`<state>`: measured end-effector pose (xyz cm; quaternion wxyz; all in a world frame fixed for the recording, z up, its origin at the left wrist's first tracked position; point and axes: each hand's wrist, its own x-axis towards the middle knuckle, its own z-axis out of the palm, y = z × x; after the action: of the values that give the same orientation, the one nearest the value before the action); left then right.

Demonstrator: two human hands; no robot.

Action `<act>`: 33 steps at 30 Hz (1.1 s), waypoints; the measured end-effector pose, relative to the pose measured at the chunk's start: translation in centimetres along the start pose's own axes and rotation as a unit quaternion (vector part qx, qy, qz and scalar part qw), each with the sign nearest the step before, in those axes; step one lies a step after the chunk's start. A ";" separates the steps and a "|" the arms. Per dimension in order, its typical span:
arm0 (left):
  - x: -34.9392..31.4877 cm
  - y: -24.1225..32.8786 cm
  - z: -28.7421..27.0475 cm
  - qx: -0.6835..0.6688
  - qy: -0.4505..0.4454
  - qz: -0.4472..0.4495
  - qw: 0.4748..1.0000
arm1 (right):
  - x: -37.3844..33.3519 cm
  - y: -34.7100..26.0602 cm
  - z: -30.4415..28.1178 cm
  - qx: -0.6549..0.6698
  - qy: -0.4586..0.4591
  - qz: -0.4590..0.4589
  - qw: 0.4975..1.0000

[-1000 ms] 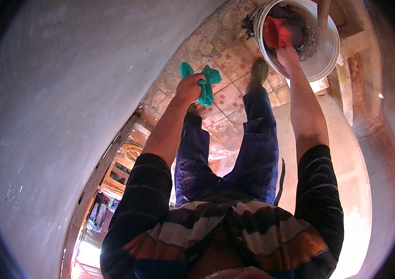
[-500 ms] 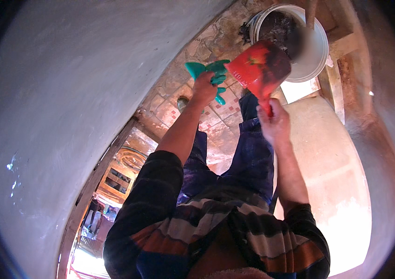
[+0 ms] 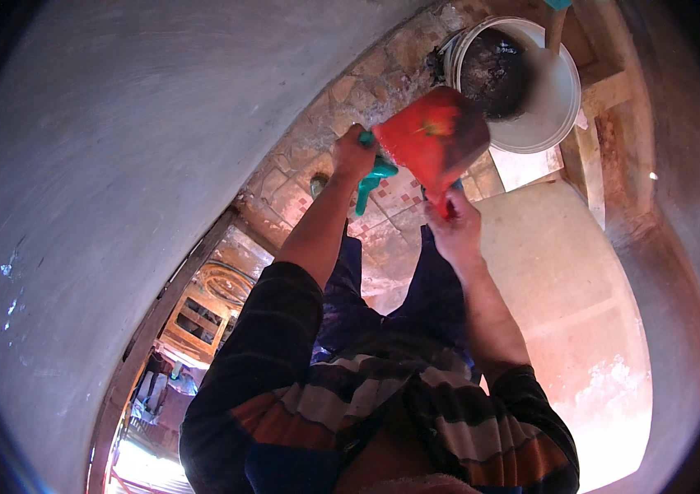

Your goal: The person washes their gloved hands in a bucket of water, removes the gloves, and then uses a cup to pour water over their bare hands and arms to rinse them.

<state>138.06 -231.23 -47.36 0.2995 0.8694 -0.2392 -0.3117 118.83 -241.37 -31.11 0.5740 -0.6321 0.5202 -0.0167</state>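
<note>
**Red scoop raised beside the bucket**

The right hand [image 3: 451,224] grips the handle of a red scoop [image 3: 436,136], a flat square pan smeared dark. Its long axis rises from the fist toward the white bucket [image 3: 548,123]. The left hand [image 3: 356,152], just beside, is closed around a teal tool [image 3: 372,177].

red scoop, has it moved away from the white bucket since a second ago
Yes. The red scoop in the right hand was inside the white bucket; it is now out, lower left of its rim, beside the left hand.
</note>
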 end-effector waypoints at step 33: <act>16.1 -17.6 14.6 -0.473 0.221 -0.163 0.837 | 21.6 7.3 -8.3 -0.082 0.014 0.112 0.990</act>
<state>143.19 -233.94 -74.67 0.6640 0.6940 0.1554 -0.2311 118.87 -260.39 -46.17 0.5113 -0.6144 0.5953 0.0818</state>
